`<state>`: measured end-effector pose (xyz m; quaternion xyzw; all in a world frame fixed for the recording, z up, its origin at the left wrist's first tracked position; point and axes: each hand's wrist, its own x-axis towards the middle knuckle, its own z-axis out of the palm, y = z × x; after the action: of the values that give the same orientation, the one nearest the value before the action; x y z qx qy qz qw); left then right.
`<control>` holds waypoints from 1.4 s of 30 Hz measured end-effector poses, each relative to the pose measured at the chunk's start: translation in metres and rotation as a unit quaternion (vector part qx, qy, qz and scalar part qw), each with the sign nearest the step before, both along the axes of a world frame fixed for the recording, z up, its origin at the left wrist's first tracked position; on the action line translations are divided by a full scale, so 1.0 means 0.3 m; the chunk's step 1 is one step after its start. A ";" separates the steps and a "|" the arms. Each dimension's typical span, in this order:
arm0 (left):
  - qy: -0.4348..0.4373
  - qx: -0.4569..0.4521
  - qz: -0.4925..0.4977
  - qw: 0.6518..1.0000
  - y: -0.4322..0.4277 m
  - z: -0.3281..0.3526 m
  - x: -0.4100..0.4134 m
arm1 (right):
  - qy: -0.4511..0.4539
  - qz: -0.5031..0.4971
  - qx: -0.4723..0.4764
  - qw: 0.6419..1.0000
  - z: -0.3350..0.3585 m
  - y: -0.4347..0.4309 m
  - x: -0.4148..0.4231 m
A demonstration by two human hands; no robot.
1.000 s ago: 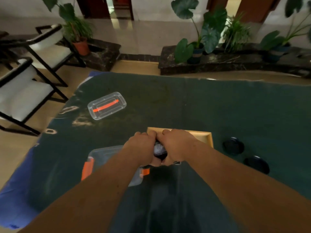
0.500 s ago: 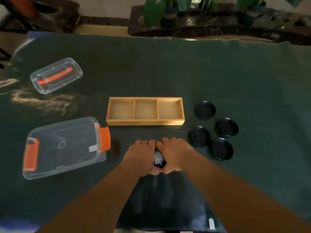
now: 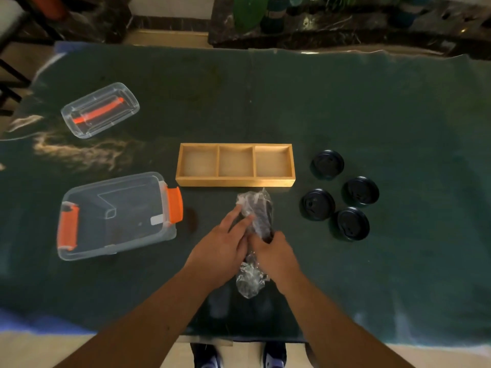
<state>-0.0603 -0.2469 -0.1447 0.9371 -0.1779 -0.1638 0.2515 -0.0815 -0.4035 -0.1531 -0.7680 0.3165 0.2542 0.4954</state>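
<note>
A crinkled clear plastic bag (image 3: 256, 211) with dark contents lies lengthwise on the green table cloth, just in front of a wooden tray (image 3: 235, 182) with three empty compartments. My left hand (image 3: 225, 243) lies on the bag's left side with its fingers stretched forward over the plastic. My right hand (image 3: 275, 254) grips the bag's middle from the right. The bag's near end (image 3: 249, 282) sticks out below both hands.
Several black cup lids (image 3: 317, 205) lie right of the tray. A clear storage box with orange latches (image 3: 117, 216) stands at the left, its clear lid with an orange handle (image 3: 100, 110) farther back. Potted plants and a chair sit beyond the table.
The view tilted down onto the table. My hands, earlier bunched together around the bag, have spread along it; the bag now lies stretched out and my left fingers have straightened.
</note>
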 end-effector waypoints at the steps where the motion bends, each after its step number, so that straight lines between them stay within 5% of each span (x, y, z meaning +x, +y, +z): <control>1: 0.015 -0.009 0.004 1.000 0.001 -0.006 -0.003 | -0.024 0.011 -0.015 1.000 0.002 -0.019 -0.006; 5: 0.028 0.008 -0.013 1.000 0.010 -0.044 -0.010 | -0.080 0.023 -0.055 0.995 0.017 -0.066 -0.010; 10: 0.073 -0.081 0.091 0.990 -0.002 -0.054 -0.014 | -0.071 -0.005 -0.007 0.997 0.041 -0.079 0.014; 17: 0.087 -0.147 0.110 0.979 -0.018 -0.013 -0.004 | -0.126 0.050 -0.013 0.991 0.113 -0.071 0.065; 23: 0.178 -0.239 0.210 0.931 -0.039 0.054 0.015 | -0.174 0.017 0.119 0.977 0.263 -0.108 0.069; 28: 0.141 -0.168 0.240 0.946 -0.033 0.075 0.056 | -0.188 0.016 0.014 0.982 0.333 -0.183 0.050; 33: 0.096 -0.132 0.318 0.934 0.019 0.092 0.073 | -0.196 -0.018 -0.187 0.962 0.368 -0.261 0.015; 37: 0.069 -0.112 0.302 0.944 0.015 0.102 0.063 | -0.352 0.146 -0.328 0.864 0.437 -0.189 -0.039; 40: 0.057 -0.111 0.291 0.949 -0.007 0.108 0.058 | -0.178 0.398 -0.249 0.865 0.480 -0.072 0.017; 42: 0.059 -0.118 0.291 0.948 -0.019 0.113 0.057 | -0.014 0.468 -0.239 0.850 0.487 -0.016 0.083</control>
<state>-0.0432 -0.2525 -0.1109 0.9004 0.0996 -0.1167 0.4071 -0.0567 -0.4084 -0.0071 -0.9236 -0.0369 0.3614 0.1228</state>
